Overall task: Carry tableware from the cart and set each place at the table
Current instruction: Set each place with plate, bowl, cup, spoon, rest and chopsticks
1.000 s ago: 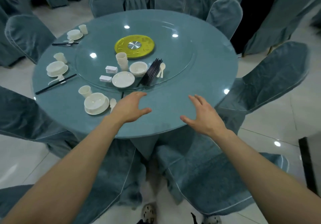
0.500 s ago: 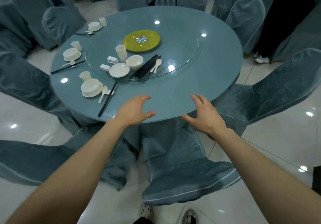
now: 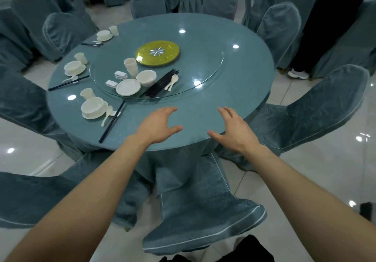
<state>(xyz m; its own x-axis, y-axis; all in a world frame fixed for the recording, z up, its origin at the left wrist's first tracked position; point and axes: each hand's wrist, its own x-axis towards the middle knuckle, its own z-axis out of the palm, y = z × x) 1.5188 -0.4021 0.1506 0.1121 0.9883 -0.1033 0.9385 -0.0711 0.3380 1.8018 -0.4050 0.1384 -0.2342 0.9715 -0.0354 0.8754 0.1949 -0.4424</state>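
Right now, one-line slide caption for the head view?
Open, empty left hand and right hand over the near edge of the round table; three places set, spare tableware on the glass turntable.

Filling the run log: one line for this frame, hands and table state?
left hand: open, empty, over table near edge | right hand: open, empty | set places: three, left side | spare tableware: on glass turntable
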